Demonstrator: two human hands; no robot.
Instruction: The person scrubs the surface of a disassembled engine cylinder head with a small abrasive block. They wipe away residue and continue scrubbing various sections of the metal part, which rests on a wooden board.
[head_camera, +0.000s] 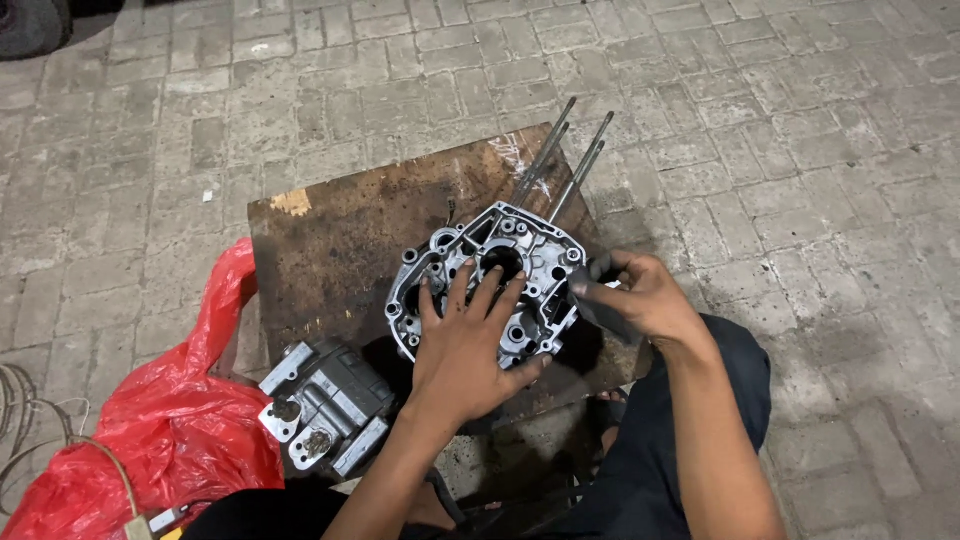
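Two hands work a crankcase (495, 285) on a board (340, 245): left hand (465, 345) flat, fingers spread, on it; right hand (640, 295) at 3 o'clock, clamped on a dark tool (597, 300).

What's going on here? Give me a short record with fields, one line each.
Setting: paved brick ground
Work surface: stained wooden board
Main thing: metal engine case half, four long studs sticking out
Left hand: flat on the case
Right hand: at the case's right edge, gripping a small dark part
Nearby: grey engine cylinder, red plastic bag
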